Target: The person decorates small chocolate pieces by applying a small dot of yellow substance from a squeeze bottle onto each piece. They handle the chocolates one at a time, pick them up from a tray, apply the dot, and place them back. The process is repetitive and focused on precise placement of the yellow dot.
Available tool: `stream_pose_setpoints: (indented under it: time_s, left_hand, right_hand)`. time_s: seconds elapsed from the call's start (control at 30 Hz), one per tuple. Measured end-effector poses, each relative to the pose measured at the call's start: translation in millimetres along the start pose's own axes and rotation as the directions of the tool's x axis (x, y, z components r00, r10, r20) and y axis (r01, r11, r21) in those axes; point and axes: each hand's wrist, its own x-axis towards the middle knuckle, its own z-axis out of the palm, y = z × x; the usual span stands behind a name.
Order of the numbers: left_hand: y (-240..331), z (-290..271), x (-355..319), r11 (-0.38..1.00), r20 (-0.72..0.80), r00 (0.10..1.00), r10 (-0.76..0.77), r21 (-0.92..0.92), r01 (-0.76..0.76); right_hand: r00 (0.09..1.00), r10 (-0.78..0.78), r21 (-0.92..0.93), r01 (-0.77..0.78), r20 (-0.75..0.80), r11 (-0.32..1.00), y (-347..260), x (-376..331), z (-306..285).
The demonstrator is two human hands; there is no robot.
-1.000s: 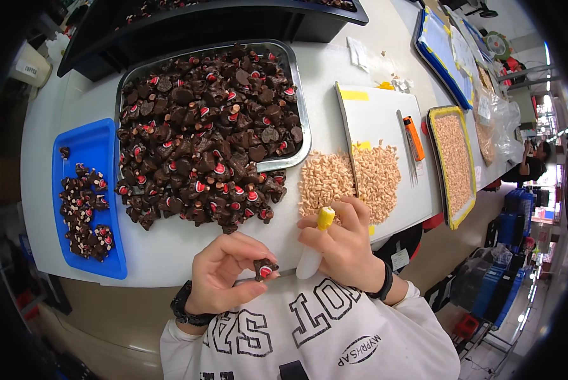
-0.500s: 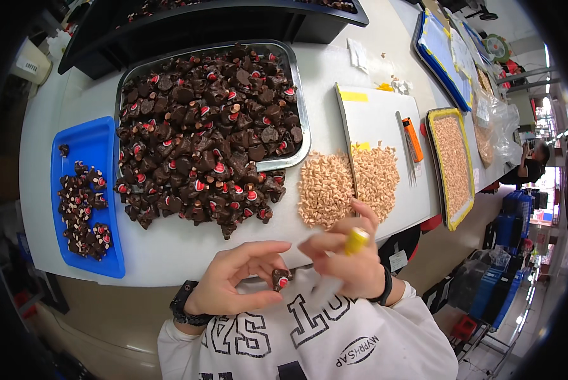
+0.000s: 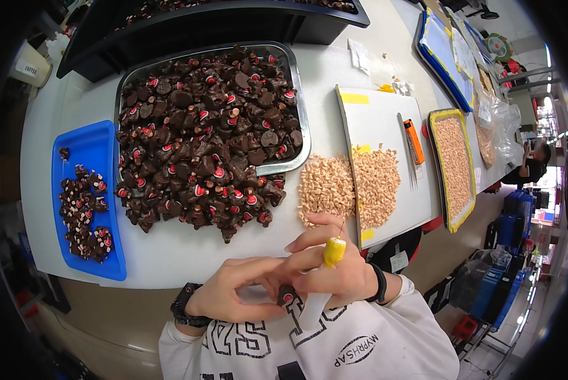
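Between the thumb and fingers of my left hand (image 3: 233,288) is a small dark brown piece (image 3: 286,296) with a red-and-white spot. My right hand (image 3: 344,278) is closed around a slim tool with a yellow-wrapped end (image 3: 334,252), from which a thin wire-like tip sticks up. Its fingers meet the left fingertips just above the piece, low in front of my shirt. A pale strip below the right fingers is too blurred to name. Beyond my hands lies a heap of similar dark brown pieces (image 3: 198,171), and beside it a pile of small beige parts (image 3: 325,187).
The brown heap spills over a metal tray's rim (image 3: 304,136). A blue tray (image 3: 120,247) stands left, a black bin (image 3: 233,28) behind. Rightward are a white board (image 3: 385,111) with beige parts, an orange object (image 3: 414,140), tweezers-like metal, and a yellow-edged tray (image 3: 450,115).
My right hand has moved left and slightly down with the yellow-ended tool, reaching the brown piece. The left fingers have closed in around the piece.
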Motion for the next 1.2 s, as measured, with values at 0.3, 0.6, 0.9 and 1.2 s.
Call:
stream_pose_setpoints:
  time_s: [0.3, 0.6, 0.9, 1.2]
  left_hand:
    - [-5.7, -0.2, -3.6, 0.995, -0.082, 0.997, 0.005, -0.099, -0.013]
    - [-12.0, 1.3, -2.1, 0.993, -0.244, 0.966, 0.083, -0.064, -0.102]
    - [-17.0, 7.3, 0.2, 0.983, -0.388, 0.905, 0.175, 0.015, -0.184]
    - [-25.1, 5.5, 0.3, 0.956, -0.388, 0.884, 0.261, 0.23, -0.182]
  right_hand:
    - [0.998, -0.051, -0.118, 0.048, -0.025, 0.992, 3.8, -2.6, -7.3]
    - [0.998, 0.057, -0.138, -0.051, 0.033, 0.989, -1.3, -7.4, -13.3]
    - [0.999, 0.012, -0.092, -0.016, -0.047, 0.996, 0.5, -3.4, -0.5]
    - [0.993, -0.091, -0.077, 0.085, -0.069, 0.993, 12.3, -10.1, 11.5]
